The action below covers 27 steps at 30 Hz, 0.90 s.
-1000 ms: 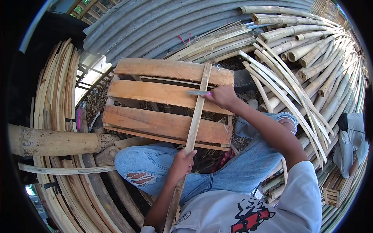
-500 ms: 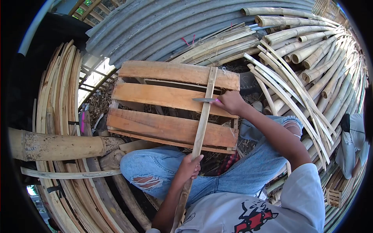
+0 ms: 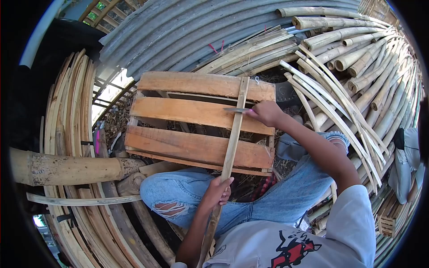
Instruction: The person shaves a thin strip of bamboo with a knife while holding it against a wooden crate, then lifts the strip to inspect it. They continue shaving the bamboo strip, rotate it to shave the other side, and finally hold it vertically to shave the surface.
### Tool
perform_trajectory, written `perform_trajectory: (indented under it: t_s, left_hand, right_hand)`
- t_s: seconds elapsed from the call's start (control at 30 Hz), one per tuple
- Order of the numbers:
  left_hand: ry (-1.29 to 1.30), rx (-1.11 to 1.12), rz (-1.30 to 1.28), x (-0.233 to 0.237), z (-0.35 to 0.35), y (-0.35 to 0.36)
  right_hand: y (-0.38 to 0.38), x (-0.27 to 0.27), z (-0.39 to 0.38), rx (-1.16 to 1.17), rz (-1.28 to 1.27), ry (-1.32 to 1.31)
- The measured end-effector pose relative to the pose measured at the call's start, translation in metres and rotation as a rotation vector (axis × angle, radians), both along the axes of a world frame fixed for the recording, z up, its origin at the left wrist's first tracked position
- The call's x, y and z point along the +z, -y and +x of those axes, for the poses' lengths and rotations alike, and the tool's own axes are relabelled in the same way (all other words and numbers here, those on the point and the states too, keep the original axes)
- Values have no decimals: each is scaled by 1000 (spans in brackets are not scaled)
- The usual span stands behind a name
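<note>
A long bamboo strip (image 3: 233,145) lies across the slatted wooden crate (image 3: 178,109), its lower end running down past my lap. My left hand (image 3: 217,192) is closed round the strip just below the crate's near edge. In my right hand (image 3: 267,113) is a knife (image 3: 235,110) with a pinkish handle, mostly hidden by my fingers. The blade points left and lies across the strip, over the crate's middle slat.
A thick bamboo pole (image 3: 67,168) and long split strips (image 3: 73,107) lie on the left. Bamboo poles (image 3: 353,62) are piled at the right, with pale strips (image 3: 339,105) leaning there. Corrugated sheeting (image 3: 192,33) stands behind. Another person's leg (image 3: 404,161) shows far right.
My right hand has moved the knife slightly up along the strip, away from me. The left hand keeps its hold in nearly the same place.
</note>
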<state>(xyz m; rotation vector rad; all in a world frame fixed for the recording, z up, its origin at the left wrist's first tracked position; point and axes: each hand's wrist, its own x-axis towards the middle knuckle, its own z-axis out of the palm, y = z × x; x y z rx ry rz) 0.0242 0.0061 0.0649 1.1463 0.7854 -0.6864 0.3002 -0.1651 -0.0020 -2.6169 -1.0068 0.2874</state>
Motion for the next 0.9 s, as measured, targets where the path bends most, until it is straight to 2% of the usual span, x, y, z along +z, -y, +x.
perform_trajectory:
  t_s: [0.03, 0.13, 0.17, 0.23, 0.3, 0.37, 0.53, 0.7, 0.77, 0.9]
  left_hand:
    - [12, 8, -20, -1, 1, 0]
    - [12, -9, 44, 0, 3, 2]
    - [6, -13, 78, 1, 3, 4]
    - [5, -16, 71, -2, 0, 4]
    - [25, -9, 58, -2, 0, 4]
    - [51, -15, 144, -1, 3, 7]
    - [83, -22, 196, -3, 2, 11]
    - [82, -46, 202, 1, 2, 17]
    - [74, -67, 232, -1, 3, 18]
    - [100, -45, 182, -6, 2, 17]
  right_hand:
    - [-2, 1, -4, 103, 12, 46]
    - [4, 14, 34, -296, -72, -3]
    - [5, 13, 32, -293, -73, 0]
    - [-1, 15, 9, 20, -114, 150]
    - [-2, 11, 14, 49, -127, 150]
    - [11, 0, 46, -291, -70, 30]
    - [8, -5, 27, -245, -68, 57]
    - [12, -14, 36, -400, -22, 102]
    - [41, -20, 65, -651, -65, 45]
    - [47, -15, 74, -722, 113, 102]
